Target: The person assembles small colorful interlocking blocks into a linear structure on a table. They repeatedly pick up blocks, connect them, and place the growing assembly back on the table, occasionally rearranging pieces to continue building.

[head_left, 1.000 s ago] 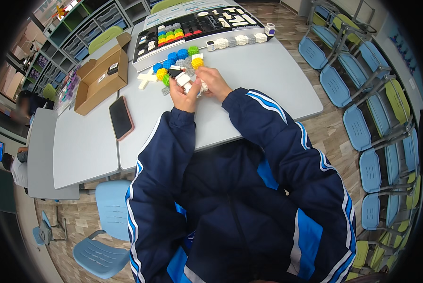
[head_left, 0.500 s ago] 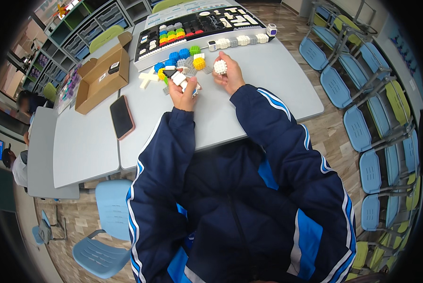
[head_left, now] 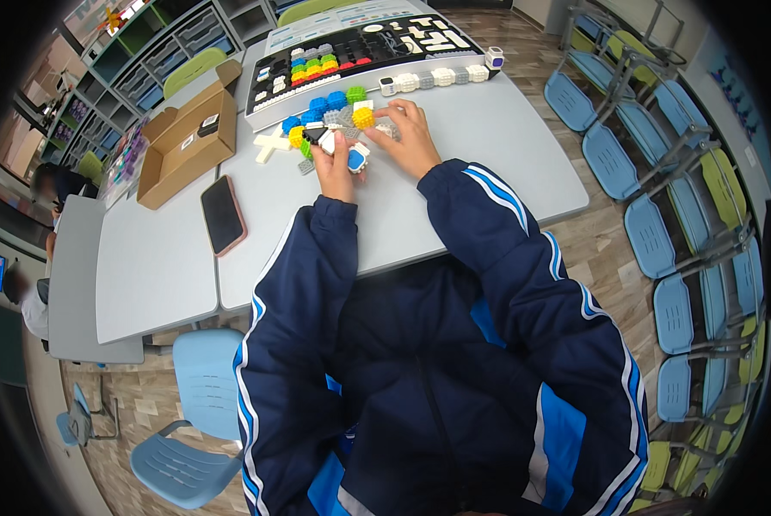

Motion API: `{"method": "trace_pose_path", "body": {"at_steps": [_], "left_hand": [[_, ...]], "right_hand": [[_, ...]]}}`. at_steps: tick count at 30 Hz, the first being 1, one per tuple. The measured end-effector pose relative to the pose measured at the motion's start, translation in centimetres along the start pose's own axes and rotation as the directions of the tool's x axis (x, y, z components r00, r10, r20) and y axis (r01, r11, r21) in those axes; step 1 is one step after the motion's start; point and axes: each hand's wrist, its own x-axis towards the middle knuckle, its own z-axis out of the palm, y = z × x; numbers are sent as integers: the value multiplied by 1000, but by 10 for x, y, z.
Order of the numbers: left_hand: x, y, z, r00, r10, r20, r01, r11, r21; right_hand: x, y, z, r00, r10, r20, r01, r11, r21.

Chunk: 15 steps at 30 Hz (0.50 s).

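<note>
My left hand is closed round a small assembly of white pieces. A blue-faced white module shows at its right side, and a black-and-white piece sticks out above the fingers. My right hand is spread over the loose blocks, its fingertips at the right edge of a yellow studded block; whether they touch it I cannot tell. A whitish studded block shows partly beneath the right palm. Blue studded blocks, a green one and grey pieces lie around the yellow block.
Behind the blocks stands a parts tray with coloured blocks and white pieces. A row of white and grey blocks lies along its front. A white cross-shaped piece, a phone and an open cardboard box are to the left.
My right hand has moved left and turned down over the loose blocks; the white block is no longer held up in it. The left hand's assembly has turned, bringing its blue face into view.
</note>
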Motion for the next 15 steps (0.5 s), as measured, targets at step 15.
{"method": "trace_pose_path", "body": {"at_steps": [15], "left_hand": [[-8,12,-3,999,-48,-5,47,992,-119]], "right_hand": [[-7,-34,-5,834,57,549,-337,840,424]]}}
